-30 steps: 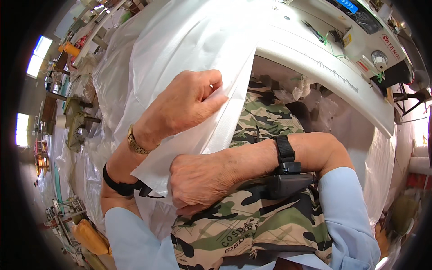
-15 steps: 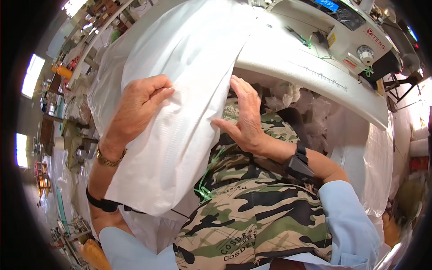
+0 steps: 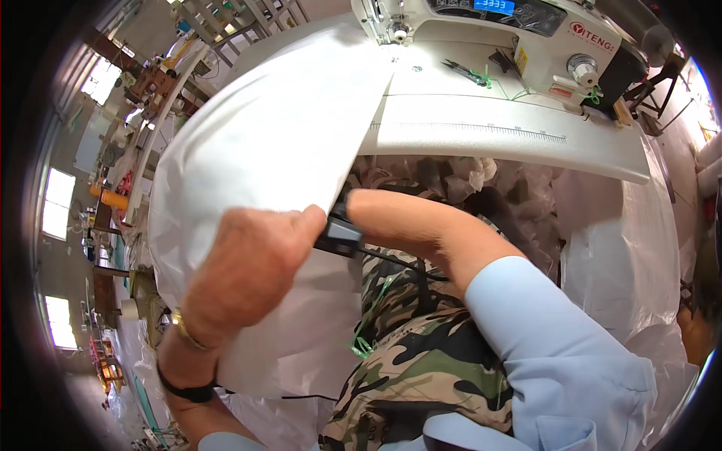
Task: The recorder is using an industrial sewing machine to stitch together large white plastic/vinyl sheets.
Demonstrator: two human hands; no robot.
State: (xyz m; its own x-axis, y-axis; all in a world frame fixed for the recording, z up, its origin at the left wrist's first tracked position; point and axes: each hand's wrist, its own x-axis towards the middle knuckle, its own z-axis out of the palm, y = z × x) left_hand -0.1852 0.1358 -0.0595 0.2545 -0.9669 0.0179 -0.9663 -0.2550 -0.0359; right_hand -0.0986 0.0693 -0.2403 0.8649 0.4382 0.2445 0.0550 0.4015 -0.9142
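A large white fabric sheet (image 3: 278,150) hangs from the sewing table down over my lap. My left hand (image 3: 244,267) grips its right edge, thumb pressed on the fabric. My right forearm (image 3: 421,229), in a light blue sleeve, reaches left under that edge. A black wrist device (image 3: 340,236) shows where the arm disappears. The right hand itself is hidden behind the sheet. My camouflage trousers (image 3: 429,361) lie below both arms.
A white sewing machine (image 3: 489,26) stands at the back of the white table (image 3: 511,131), with small snips (image 3: 466,73) beside it. Pale fabric is heaped under the table and at the right (image 3: 624,248). Workshop benches (image 3: 143,83) run along the left.
My right hand, flat on the sheet's edge half a second ago, has slid under the fabric out of sight. My left hand has moved down and right to the sheet's edge.
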